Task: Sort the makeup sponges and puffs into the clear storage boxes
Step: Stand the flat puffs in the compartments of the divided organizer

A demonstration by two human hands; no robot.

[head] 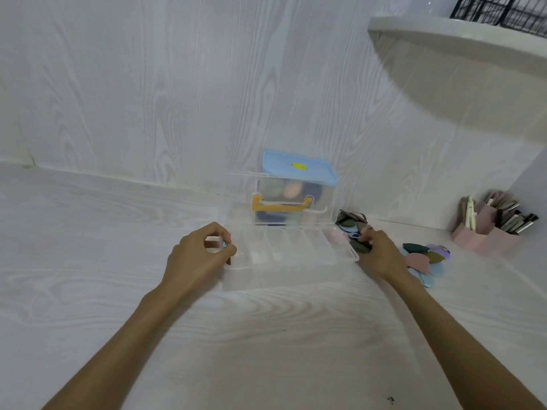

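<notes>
A clear compartment box (291,263) lies open on the white table, its lid raised at the back. My left hand (196,257) sits at the box's left end, fingers curled and pinching its corner. My right hand (380,254) is at the right end and grips a dark green puff (361,246) at the rim. A pale pink puff (336,236) lies in the rightmost compartment. Behind stands a taller clear box (296,199) with a blue lid and orange handle, sponges inside. Loose puffs (426,258) in several colours lie to the right.
More puffs (350,221) are piled behind my right hand. A pink organiser (488,232) holding brushes and tubes stands at the far right near the wall. A rounded white shelf (461,39) overhangs the upper right. The white wood-grain table (266,335) stretches toward me.
</notes>
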